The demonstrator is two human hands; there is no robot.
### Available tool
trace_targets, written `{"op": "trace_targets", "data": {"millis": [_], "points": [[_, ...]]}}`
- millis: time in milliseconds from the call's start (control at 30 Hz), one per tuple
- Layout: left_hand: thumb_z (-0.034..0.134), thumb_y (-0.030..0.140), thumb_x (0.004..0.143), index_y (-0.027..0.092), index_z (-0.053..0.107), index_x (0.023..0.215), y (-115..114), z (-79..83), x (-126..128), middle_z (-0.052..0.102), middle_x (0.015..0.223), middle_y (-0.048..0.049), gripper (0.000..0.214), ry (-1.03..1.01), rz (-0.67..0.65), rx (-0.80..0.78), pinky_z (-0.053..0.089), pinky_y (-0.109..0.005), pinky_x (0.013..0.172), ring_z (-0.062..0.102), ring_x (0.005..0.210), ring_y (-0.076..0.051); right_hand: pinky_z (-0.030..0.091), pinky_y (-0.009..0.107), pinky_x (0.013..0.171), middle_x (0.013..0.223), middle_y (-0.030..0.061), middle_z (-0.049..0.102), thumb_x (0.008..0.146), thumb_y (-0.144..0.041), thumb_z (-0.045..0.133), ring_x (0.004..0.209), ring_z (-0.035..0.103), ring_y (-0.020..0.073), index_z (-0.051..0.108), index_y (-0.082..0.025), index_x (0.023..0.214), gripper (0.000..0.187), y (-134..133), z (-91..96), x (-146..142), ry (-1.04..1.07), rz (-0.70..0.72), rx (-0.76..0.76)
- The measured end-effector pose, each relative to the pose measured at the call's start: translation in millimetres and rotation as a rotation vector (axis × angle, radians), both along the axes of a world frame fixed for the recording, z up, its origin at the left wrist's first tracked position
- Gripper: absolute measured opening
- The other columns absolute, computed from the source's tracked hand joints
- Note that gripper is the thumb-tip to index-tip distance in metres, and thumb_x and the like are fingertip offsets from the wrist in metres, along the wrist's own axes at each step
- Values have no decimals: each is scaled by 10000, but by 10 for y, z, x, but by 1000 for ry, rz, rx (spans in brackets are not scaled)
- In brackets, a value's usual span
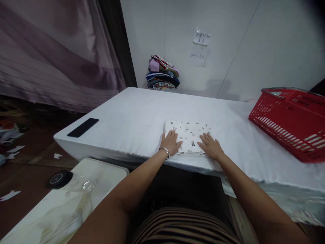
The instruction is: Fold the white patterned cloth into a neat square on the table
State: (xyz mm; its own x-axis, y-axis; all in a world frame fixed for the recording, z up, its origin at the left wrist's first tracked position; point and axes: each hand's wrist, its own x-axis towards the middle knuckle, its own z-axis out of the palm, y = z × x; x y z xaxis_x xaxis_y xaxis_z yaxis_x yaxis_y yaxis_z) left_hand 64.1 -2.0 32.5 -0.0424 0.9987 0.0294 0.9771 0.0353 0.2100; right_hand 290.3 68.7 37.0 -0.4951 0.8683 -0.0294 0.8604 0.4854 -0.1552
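A folded white cloth (188, 137) with small scattered prints lies flat near the front edge of the white-covered table (137, 112). On its left side rests my left hand (170, 143), palm down with the fingers stretched out; a bracelet circles that wrist. My right hand (210, 145) presses flat on the cloth's right side, fingers spread. Both hands touch the top of the cloth, and neither grips it. Layered folds show along its near edge.
A red plastic basket (289, 122) stands on the table at the right. A black flat phone-like object (83, 127) lies near the left edge. Folded clothes (163, 74) are stacked by the wall. A lower white surface at left holds a black-lidded clear bottle (61, 179).
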Motion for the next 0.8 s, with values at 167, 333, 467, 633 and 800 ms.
{"op": "trace_targets", "data": {"millis": [167, 333, 467, 633, 800], "points": [[218, 526, 882, 207, 312, 1366, -3, -8, 9, 190, 1499, -39, 587, 1, -1, -8, 69, -491, 1095, 80, 1377, -220, 145, 532, 1055, 1493, 43, 207, 903, -507, 250, 1368, 128, 241, 330, -254, 1375, 542, -56, -74, 109, 7, -28, 9], [271, 501, 880, 243, 395, 1305, -26, 22, 0, 267, 1473, -21, 511, -44, 9, 40, 117, -485, 1096, 134, 1367, -220, 154, 545, 1057, 1481, 35, 246, 890, -531, 283, 1365, 152, 246, 371, -274, 1351, 536, 45, -54, 89, 89, -27, -52], [323, 382, 878, 253, 475, 1241, -100, -30, -42, 351, 1432, 8, 414, -130, 122, 151, 189, -419, 1100, 207, 1346, -206, 196, 430, 1092, 1475, 51, 259, 885, -517, 311, 1360, 186, 217, 376, -229, 1359, 558, 174, -84, 218, 299, -90, -128], [351, 329, 857, 126, 368, 1332, -263, -168, -84, 346, 1429, -84, 517, -232, 305, 252, 255, -322, 1088, 300, 1312, -197, 241, 377, 1087, 1442, 86, 327, 811, -450, 491, 1327, 278, 239, 352, -171, 1374, 644, 137, -158, 450, 471, -267, -142], [406, 384, 832, 116, 301, 1354, -283, -96, -105, 406, 1386, -120, 596, -296, 400, 173, 315, -322, 1041, 381, 1268, -227, 391, 391, 966, 1275, 147, 519, 753, -455, 581, 1121, 522, 274, 341, -141, 1383, 744, 26, -76, 572, 610, -460, -260]]}}
